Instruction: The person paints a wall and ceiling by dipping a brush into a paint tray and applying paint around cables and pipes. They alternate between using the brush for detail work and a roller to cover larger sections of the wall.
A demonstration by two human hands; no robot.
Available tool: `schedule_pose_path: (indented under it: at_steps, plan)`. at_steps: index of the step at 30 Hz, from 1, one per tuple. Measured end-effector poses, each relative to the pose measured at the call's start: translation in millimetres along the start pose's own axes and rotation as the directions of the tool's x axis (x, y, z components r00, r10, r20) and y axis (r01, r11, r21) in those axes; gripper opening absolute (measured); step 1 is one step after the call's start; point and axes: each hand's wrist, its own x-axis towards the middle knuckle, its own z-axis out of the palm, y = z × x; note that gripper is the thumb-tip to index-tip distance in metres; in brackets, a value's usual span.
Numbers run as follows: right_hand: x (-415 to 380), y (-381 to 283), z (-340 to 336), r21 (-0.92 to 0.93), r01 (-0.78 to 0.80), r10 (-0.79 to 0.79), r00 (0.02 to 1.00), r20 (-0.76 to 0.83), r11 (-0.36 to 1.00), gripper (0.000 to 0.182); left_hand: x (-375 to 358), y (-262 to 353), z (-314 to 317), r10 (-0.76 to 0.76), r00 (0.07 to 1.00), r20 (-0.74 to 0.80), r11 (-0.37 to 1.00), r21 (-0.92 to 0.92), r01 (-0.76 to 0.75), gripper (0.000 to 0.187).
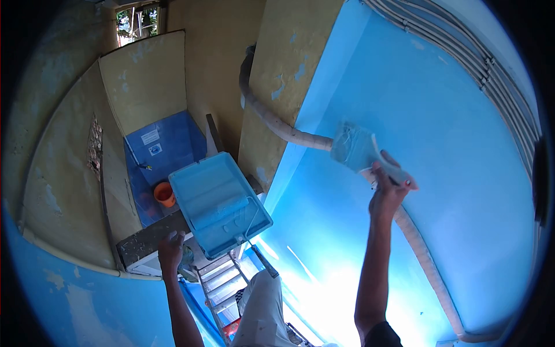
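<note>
My right hand (pixel 388 188) is closed round the handle of a wide paint brush (pixel 354 146). The brush's bristles, coated in light blue, are at the wrapped pipe on the blue wall (pixel 428 92); whether they touch it I cannot tell. Down at the left, my left hand (pixel 171 250) is by the edge of a dark ledge (pixel 151 236), its fingers curled, and what they hold, if anything, is hidden. Beside it a blue paint tray (pixel 263 222) sits tilted in view, with a paint-covered roller (pixel 219 213) lying in it.
A wrapped pipe (pixel 269 120) crosses the wall corner. Thin pipes (pixel 491 69) run along the upper right. Below the tray stands a ladder (pixel 221 283), near my leg (pixel 261 312). An orange bucket (pixel 164 194) is in the blue-tiled recess, and a window (pixel 137 24) is above.
</note>
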Motion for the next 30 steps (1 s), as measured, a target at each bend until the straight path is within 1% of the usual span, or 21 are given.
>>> schedule_pose_path:
  at_steps: [1, 2, 4, 5, 7, 9, 10, 11, 13, 14, 16, 17, 19, 20, 22, 23, 25, 26, 27, 28, 30]
  plan:
    - [17.3, -8.9, -1.5, -0.12, 0.095, -0.091, 0.995, 0.041, 0.988, 0.034, -4.9, -2.5, 1.7, -0.003, 1.0, 0.002, 1.0, -0.003, 0.003, 0.061]
    - [32.0, -19.8, 1.4, -0.123, 0.098, -0.094, 0.995, 0.043, 0.988, 0.034, -9.7, -3.1, 3.6, -0.006, 1.0, -0.011, 1.0, 0.023, 0.006, 0.057]
    - [59.1, -35.6, 9.6, -0.34, 0.274, -0.22, 0.957, 0.189, 0.9, 0.03, -21.3, 7.3, 3.9, -0.016, 1.0, -0.018, 0.999, 0.043, 0.017, 0.053]
    - [72.9, -34.9, 13.5, -0.345, 0.277, -0.219, 0.956, 0.198, 0.897, 0.03, -30.1, 23.5, -2.4, 0.0, 1.0, 0.004, 1.0, -0.02, 0.0, 0.05]
    - [98.9, -32.8, 25.7, -0.476, 0.385, -0.189, 0.893, 0.408, 0.79, 0.034, -43.8, 57.6, -11.8, 0.011, 1.0, 0.025, 0.996, -0.091, -0.009, 0.046]
    - [116.3, -21.8, 43.2, -0.513, 0.401, -0.141, 0.87, 0.473, 0.759, 0.031, -50.5, 89.9, -15.5, 0.111, 0.989, 0.102, 0.969, -0.23, -0.086, 0.044]
    - [122.4, -14.2, 51.4, -0.545, 0.417, -0.091, 0.846, 0.526, 0.728, 0.029, -48.4, 99.6, -12.8, 0.175, 0.977, 0.119, 0.965, -0.216, -0.147, 0.047]
    - [125.4, -5.0, 58.8, -0.544, 0.421, -0.09, 0.842, 0.532, 0.725, 0.029, -48.6, 115.9, -11.9, 0.17, 0.978, 0.119, 0.965, -0.221, -0.141, 0.047]
    - [131.1, 9.7, 72.7, -0.589, 0.548, -0.109, 0.78, 0.616, 0.594, 0.022, -51.3, 152.4, -11.3, 0.272, 0.943, 0.193, 0.923, -0.329, -0.199, 0.049]
    - [139.2, 9.4, 78.6, -0.586, 0.553, -0.111, 0.776, 0.621, 0.593, 0.022, -50.0, 163.0, -6.0, 0.269, 0.944, 0.189, 0.922, -0.334, -0.196, 0.049]
    - [150.6, 11.0, 86.5, -0.646, 0.639, -0.101, 0.739, 0.666, 0.417, 0.021, -47.9, 172.5, 3.6, 0.366, 0.911, 0.191, 0.906, -0.295, -0.302, 0.052]
    - [151.5, 1.9, 91.3, -0.644, 0.64, -0.102, 0.738, 0.667, 0.419, 0.021, -47.9, 171.1, 4.7, 0.364, 0.912, 0.19, 0.907, -0.294, -0.301, 0.052]
    - [151.7, -36.5, 104.1, -0.616, 0.765, -0.281, 0.643, 0.712, 0.19, 0.02, -50.5, 166.6, 9.9, 0.385, 0.886, 0.259, 0.901, -0.314, -0.3, 0.039]
    - [150.8, -48.1, 107.1, -0.616, 0.765, -0.277, 0.644, 0.713, 0.189, 0.02, -48.7, 155.8, 14.5, 0.348, 0.874, 0.34, 0.918, -0.313, -0.244, 0.055]
    - [147.1, -59.7, 110.9, -0.517, 0.856, -0.466, 0.456, 0.758, -0.004, 0.025, -49.3, 132.0, 23.5, 0.308, 0.881, 0.358, 0.938, -0.268, -0.219, 0.055]
    - [143.3, -56.8, 110.5, -0.515, 0.857, -0.464, 0.455, 0.76, -0.003, 0.025, -50.4, 122.8, 25.8, 0.27, 0.89, 0.368, 0.954, -0.229, -0.195, 0.055]
    - [133.6, -46.5, 103.5, -0.328, 0.847, -0.487, 0.097, 0.868, -0.417, 0.028, -52.0, 112.1, 26.6, 0.265, 0.89, 0.37, 0.952, -0.247, -0.181, 0.054]
    - [132.3, -27.6, 97.7, -0.287, 0.845, -0.425, 0.079, 0.902, -0.451, 0.029, -52.2, 112.4, 25.0, 0.271, 0.889, 0.369, 0.95, -0.25, -0.186, 0.054]
    - [127.5, -6.1, 91.3, -0.255, 0.849, -0.338, 0.097, 0.936, -0.463, 0.029, -52.1, 114.4, 22.7, 0.279, 0.887, 0.368, 0.948, -0.254, -0.193, 0.053]
    - [118.9, 13.2, 86.5, -0.192, 0.79, -0.301, 0.011, 0.954, -0.583, 0.03, -53.2, 120.1, 19.5, 0.288, 0.885, 0.366, 0.945, -0.256, -0.202, 0.053]
    - [95.6, 33.1, 77.7, -0.054, 0.852, -0.165, -0.038, 0.986, -0.521, 0.028, -54.2, 135.2, 13.0, 0.313, 0.879, 0.36, 0.927, -0.317, -0.201, 0.053]
